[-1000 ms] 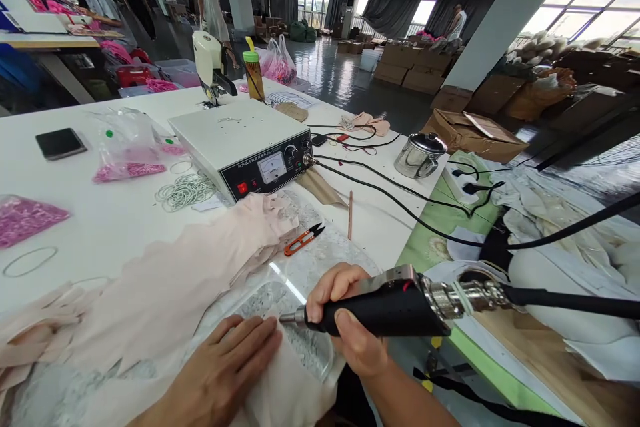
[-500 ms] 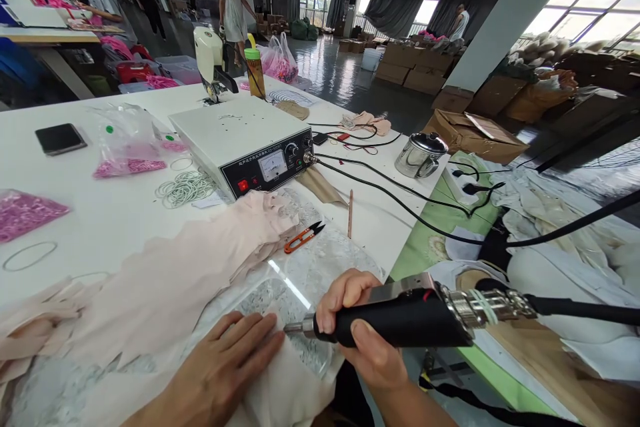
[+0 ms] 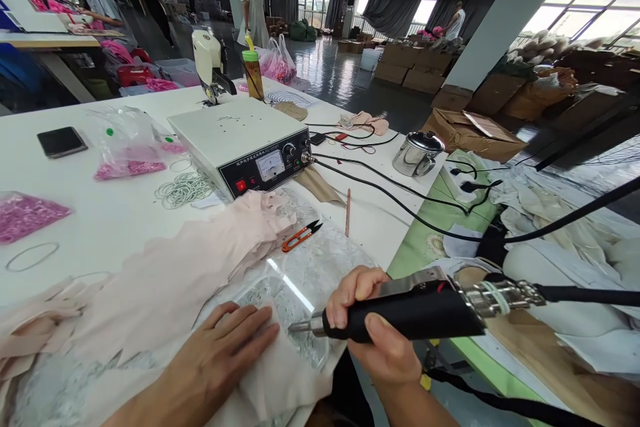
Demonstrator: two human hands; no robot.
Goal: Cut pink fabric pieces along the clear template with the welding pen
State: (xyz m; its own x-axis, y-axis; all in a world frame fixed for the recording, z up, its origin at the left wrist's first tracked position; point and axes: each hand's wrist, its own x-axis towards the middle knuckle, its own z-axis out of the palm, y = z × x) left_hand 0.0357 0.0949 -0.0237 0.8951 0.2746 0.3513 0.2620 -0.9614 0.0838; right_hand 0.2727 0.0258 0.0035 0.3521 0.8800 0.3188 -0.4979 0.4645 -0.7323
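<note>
My left hand (image 3: 220, 353) lies flat, fingers stretched out, on a pale pink fabric piece (image 3: 280, 373) over a clear plate on the table. My right hand (image 3: 373, 320) is wrapped round the black body of a handheld ultrasonic welder (image 3: 425, 313). Its metal tip (image 3: 300, 325) points left, just right of my left fingertips and close to the fabric's edge; whether it touches anything I cannot tell. Further up lies a stack of pale pink fabric pieces (image 3: 200, 247) with wavy edges. Orange-handled thread snips (image 3: 301, 237) rest beside the stack.
Behind the stack stands a control box (image 3: 270, 167) with a meter and red switch. A black cable (image 3: 400, 193) arcs right from it. A metal mug (image 3: 419, 153), a brown stick (image 3: 348, 212), rubber bands (image 3: 185, 189), a phone (image 3: 62, 141) and bags of pink bits (image 3: 30, 217) are around.
My right hand has drawn the welder slightly right, so its tip sits a little apart from my left fingers. My left hand has barely shifted. People in the background have walked on.
</note>
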